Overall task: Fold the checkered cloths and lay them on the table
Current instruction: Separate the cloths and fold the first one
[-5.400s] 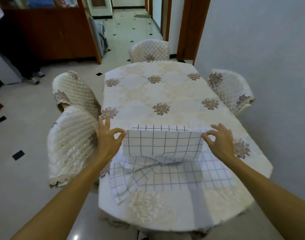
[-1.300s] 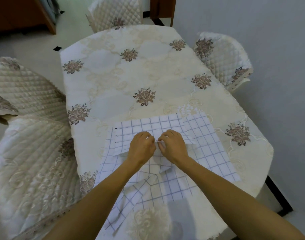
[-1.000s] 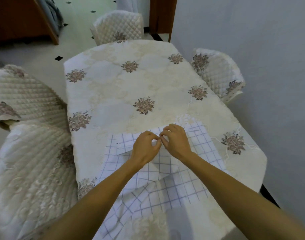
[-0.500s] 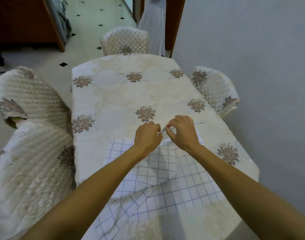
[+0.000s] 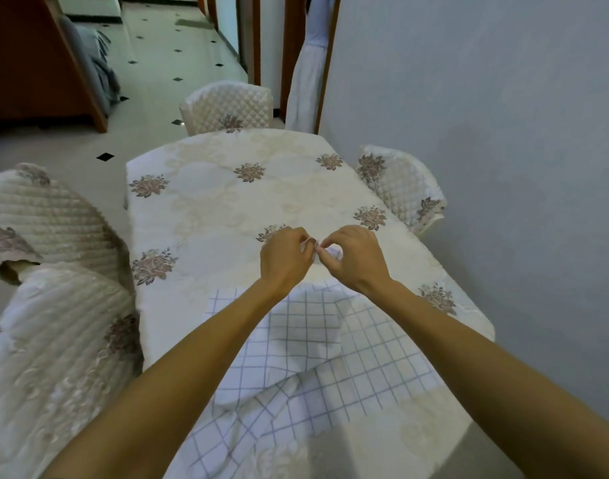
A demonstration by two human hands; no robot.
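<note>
Cream-covered bench (image 5: 227, 209) under both hands (image 5: 286, 257) (image 5: 355, 259) — fingers pinching one checkered cloth (image 5: 306, 326) corner together — slack below could drag, skewing the fold.

— What do the checkered cloths look like?

— White with a thin dark grid. The upper checkered cloth (image 5: 296, 333) is drawn up to a peak, its raised edge pinched between the left hand (image 5: 285, 258) and the right hand (image 5: 356, 259).

— And the other?

— The lower checkered cloth (image 5: 382, 368) lies flat on the counter (image 5: 227, 209), beneath the upper one and showing to its right. A rumpled part droops over the counter's near edge.
</note>
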